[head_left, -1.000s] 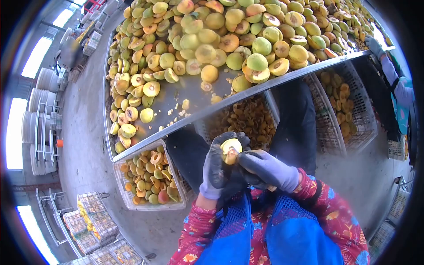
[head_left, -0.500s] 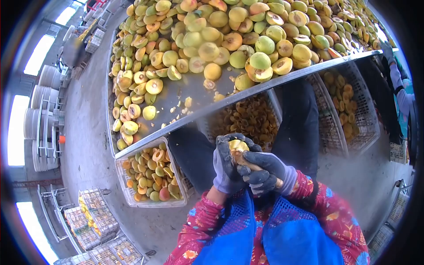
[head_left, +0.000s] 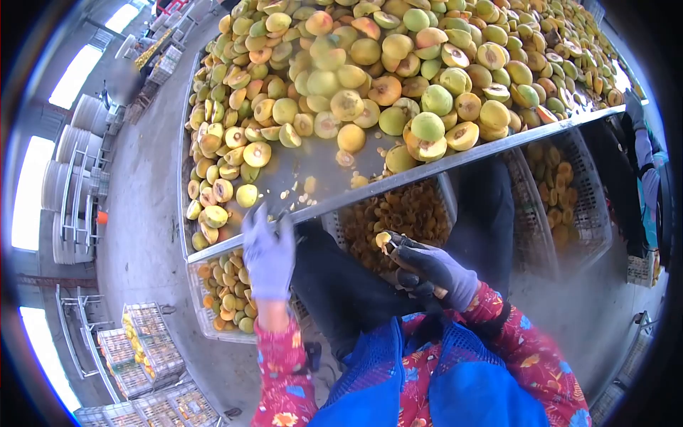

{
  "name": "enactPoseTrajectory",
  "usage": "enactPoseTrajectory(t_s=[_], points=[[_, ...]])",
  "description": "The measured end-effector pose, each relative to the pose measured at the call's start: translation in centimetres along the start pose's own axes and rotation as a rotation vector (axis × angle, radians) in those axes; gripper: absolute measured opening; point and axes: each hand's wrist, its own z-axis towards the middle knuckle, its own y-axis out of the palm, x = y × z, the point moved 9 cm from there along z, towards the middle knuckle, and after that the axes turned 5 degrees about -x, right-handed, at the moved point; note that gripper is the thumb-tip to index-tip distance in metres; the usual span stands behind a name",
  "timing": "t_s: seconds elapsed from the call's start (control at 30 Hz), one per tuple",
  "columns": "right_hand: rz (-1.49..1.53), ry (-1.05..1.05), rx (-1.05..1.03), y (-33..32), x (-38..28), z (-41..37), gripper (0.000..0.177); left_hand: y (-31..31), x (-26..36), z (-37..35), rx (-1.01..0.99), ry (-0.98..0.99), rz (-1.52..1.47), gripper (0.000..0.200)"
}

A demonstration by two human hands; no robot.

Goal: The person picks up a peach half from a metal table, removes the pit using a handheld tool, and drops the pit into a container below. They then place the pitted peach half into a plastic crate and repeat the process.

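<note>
My left hand [head_left: 269, 249], in a lavender and dark glove, is at the table's front edge, above the left crate of fruit halves [head_left: 229, 288]. Its fingers are blurred but look stretched out and apart, with nothing visible in them. Over my lap, my right hand [head_left: 437, 270] is closed around a pitting tool with a wooden handle [head_left: 441, 292]. A small yellowish piece of fruit [head_left: 384, 240] sits at its front tip, near the thumb; the working end is mostly hidden. Halved peach-like fruit [head_left: 348, 104] lies heaped on the metal table ahead.
The metal table's raised rim [head_left: 341, 205] runs in front of me. Below it, between my legs, stands a crate of brown scraps [head_left: 402, 217]; another crate [head_left: 551, 185] holds fruit at right. A co-worker's arm [head_left: 644, 153] shows far right. Stacked crates [head_left: 153, 341] stand lower left.
My left hand has left the fruit piece it held against the tool and swung left to the table edge. My right hand still grips the tool over my lap.
</note>
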Motion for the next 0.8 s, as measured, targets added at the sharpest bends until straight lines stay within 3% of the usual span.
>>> enactPoseTrajectory(t_s=[0.07, 0.13, 0.2, 0.23, 0.33, 0.43, 0.47, 0.57, 0.6, 0.67, 0.7, 0.73, 0.77, 0.8], points=[[-0.071, -0.062, 0.027, -0.1, -0.9, -0.2, 0.05, 4.1, 4.3, 4.9, -0.104, 0.143, -0.05, 0.042], [-0.096, -0.124, 0.067, -0.7, -1.5, -0.4, 0.054, 8.7, 8.2, 9.5, -0.359, 0.149, -0.052, 0.046], [-0.18, -0.17, 0.08, -1.0, -2.1, -0.9, 0.053, 16.2, 8.4, 12.0, -0.476, 0.265, 0.019, 0.055], [-0.223, -0.194, 0.085, -1.1, -2.5, -1.1, 0.053, 18.8, 8.0, 12.3, -0.298, 0.383, 0.114, 0.064], [-0.284, -0.287, 0.162, -1.3, -3.4, -1.6, 0.048, 16.2, 9.0, 12.0, -0.343, 0.314, -0.147, 0.065], [-0.772, -0.394, 0.286, -3.8, -3.8, -0.8, 0.041, 13.2, 7.4, 9.5, -0.325, 0.157, -0.494, 0.057], [-1.146, -0.598, 0.393, -0.9, -5.9, -2.4, 0.037, 12.1, 6.5, 8.0, -0.259, 0.088, -0.688, 0.053], [-1.731, -0.64, 0.533, 2.5, -5.5, -2.9, 0.038, 8.7, 7.6, 2.4, -0.134, -0.156, -1.507, 0.045], [-1.788, -0.598, 0.532, 3.5, -5.2, -2.6, 0.039, 8.0, 8.6, 0.5, -0.141, -0.23, -1.58, 0.047], [-1.615, -0.653, 0.507, 4.2, -4.9, -2.9, 0.034, 8.8, 8.3, -2.1, 0.137, 0.059, -1.095, 0.052], [-1.53, -0.678, 0.493, 4.5, -4.8, -3.1, 0.032, 8.9, 7.7, -3.0, 0.156, -0.023, -1.143, 0.052], [-1.213, -0.638, 0.425, 3.6, -4.7, -2.9, 0.024, 9.1, 7.1, -3.9, 0.179, -0.105, -1.192, 0.051], [-1.243, -0.666, 0.453, 3.7, -4.9, -3.3, 0.022, 11.0, 5.9, -5.2, 0.092, -0.362, -1.475, 0.05], [-1.272, -0.694, 0.482, 3.6, -5.0, -3.7, 0.02, 12.1, 5.5, -5.5, -0.013, -0.4, -1.633, 0.045]])
